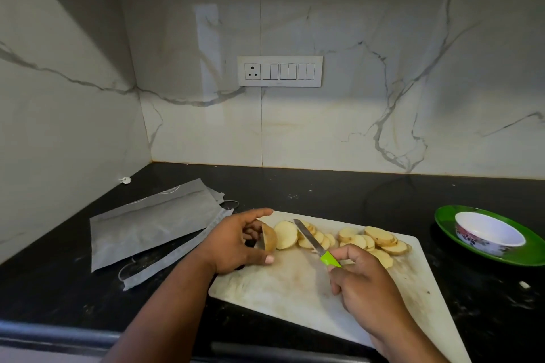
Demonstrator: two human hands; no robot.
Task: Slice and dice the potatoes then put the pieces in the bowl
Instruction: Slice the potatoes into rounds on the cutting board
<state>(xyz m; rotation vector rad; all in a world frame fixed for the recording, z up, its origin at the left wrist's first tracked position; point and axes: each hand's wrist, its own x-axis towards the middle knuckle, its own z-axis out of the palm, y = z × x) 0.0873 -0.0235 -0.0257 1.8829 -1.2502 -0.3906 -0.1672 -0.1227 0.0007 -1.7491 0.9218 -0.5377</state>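
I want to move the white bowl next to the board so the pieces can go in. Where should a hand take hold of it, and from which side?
Grip the white bowl at its near-left rim, thumb inside and fingers on the outer wall, coming from above on the cutting board side. It stands upright and looks empty on the green plate, whose raised edge makes a low sideways approach awkward.

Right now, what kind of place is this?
Most likely a home kitchen: a black stone counter against marble-look wall tiles, a switchboard on the wall, and potato slices on a white cutting board.
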